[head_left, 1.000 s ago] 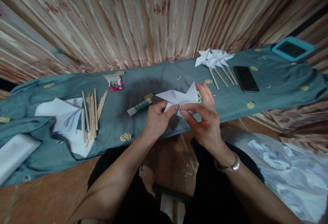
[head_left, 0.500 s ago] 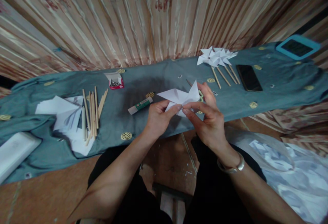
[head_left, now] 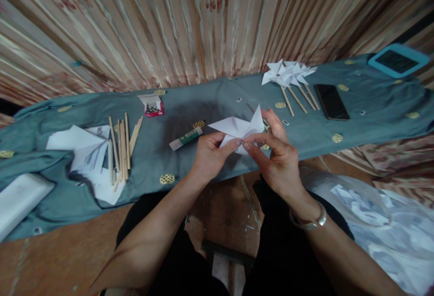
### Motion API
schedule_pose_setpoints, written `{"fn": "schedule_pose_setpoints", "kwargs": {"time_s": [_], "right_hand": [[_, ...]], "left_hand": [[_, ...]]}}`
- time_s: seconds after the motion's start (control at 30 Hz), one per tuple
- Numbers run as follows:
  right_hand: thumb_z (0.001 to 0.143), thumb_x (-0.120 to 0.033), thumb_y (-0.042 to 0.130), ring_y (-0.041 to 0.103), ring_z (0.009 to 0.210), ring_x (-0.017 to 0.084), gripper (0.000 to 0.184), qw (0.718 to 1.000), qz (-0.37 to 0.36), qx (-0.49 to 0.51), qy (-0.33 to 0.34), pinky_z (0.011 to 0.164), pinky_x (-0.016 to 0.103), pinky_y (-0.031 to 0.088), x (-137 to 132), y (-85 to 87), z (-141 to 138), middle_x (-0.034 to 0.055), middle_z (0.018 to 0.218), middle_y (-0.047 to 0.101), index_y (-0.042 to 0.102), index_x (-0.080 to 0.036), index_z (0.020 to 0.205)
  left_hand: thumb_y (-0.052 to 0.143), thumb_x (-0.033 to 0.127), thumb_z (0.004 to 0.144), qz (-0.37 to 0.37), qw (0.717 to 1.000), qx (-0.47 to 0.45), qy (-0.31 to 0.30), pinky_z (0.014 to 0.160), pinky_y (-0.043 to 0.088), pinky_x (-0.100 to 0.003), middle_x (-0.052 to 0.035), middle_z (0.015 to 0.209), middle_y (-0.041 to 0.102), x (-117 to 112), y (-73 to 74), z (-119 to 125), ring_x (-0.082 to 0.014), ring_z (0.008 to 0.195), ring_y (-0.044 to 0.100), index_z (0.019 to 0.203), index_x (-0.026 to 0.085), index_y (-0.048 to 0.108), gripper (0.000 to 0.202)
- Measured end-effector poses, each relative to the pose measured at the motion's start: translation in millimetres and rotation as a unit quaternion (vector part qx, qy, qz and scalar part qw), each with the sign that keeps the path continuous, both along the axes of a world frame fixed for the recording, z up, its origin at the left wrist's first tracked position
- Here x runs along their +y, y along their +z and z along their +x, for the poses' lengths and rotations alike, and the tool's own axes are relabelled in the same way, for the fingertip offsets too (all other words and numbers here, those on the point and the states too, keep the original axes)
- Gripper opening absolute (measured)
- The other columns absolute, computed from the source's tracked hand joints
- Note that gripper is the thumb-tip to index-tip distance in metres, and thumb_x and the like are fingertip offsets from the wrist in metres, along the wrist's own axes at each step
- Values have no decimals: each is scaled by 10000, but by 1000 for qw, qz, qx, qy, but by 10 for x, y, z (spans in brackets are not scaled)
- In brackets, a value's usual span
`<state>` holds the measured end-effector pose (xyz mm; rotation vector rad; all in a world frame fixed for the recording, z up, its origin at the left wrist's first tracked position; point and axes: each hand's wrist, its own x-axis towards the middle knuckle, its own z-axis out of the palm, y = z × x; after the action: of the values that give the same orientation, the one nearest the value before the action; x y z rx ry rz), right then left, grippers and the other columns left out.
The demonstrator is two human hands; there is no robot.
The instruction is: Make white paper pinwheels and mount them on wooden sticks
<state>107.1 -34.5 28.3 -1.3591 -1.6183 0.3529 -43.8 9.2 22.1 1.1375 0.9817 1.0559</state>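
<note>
A folded white paper pinwheel (head_left: 233, 127) is held over the front of the cloth-covered table, its pointed corners sticking up. My left hand (head_left: 212, 156) grips its near left side between thumb and fingers. Thumb and forefinger of my right hand (head_left: 280, 160) pinch at the pinwheel's middle, with the other fingers bent behind. A tiny dark thing shows between the two thumbs, too small to name. Just behind the paper lie scissors (head_left: 266, 124) with pale green handles, partly hidden by the right hand. On the table left of my hands rests a green and white glue stick (head_left: 186, 139).
Finished pinwheels on sticks (head_left: 288, 74) lie at the back right, beside a phone (head_left: 331, 101) and a blue-framed device (head_left: 398, 60). A small red box (head_left: 153, 107) holds metal bits. Wooden sticks (head_left: 124, 149) lie on paper sheets (head_left: 79, 144) at left, near a white box (head_left: 25, 201).
Both hands stay almost still on the pinwheel. The view shifts slightly, and the things at the right appear a little further right.
</note>
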Motion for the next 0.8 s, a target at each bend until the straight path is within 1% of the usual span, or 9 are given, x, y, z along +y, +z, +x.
{"fn": "schedule_pose_setpoints", "kwargs": {"time_s": [0.2, 0.37, 0.6, 0.8], "right_hand": [[872, -265, 661, 315, 1460, 273, 36, 1000, -4, 0, 1, 1182, 565, 255, -6, -1, -4, 31, 1484, 485, 692, -254, 857], [875, -289, 654, 323, 1456, 275, 49, 1000, -5, -2, -1, 1183, 570, 248, -5, -9, -5, 24, 1480, 489, 685, -256, 856], [875, -269, 644, 317, 1460, 278, 45, 1000, -12, 9, 0, 1186, 584, 230, -7, -9, -22, 18, 1472, 498, 681, -259, 850], [860, -236, 652, 349, 1443, 285, 43, 999, -25, 30, -4, 1173, 588, 256, -9, -16, -33, 41, 1432, 535, 673, -245, 823]], "left_hand": [[740, 280, 673, 11, 1000, -4, 3, 526, 362, -219, 17, 569, 608, -4, 0, 3, -90, 532, 468, 595, 152, 671, 164], [751, 295, 664, 5, 1000, -2, 11, 519, 356, -222, 19, 561, 596, -5, -11, 16, -94, 535, 466, 572, 160, 651, 192], [749, 283, 666, 16, 1000, 1, 14, 515, 356, -223, 21, 554, 593, -1, -32, 16, -95, 531, 466, 573, 163, 652, 180], [764, 306, 648, 9, 1000, -13, 10, 501, 340, -220, 28, 536, 569, -7, -39, 16, -85, 510, 446, 569, 158, 647, 205]]}}
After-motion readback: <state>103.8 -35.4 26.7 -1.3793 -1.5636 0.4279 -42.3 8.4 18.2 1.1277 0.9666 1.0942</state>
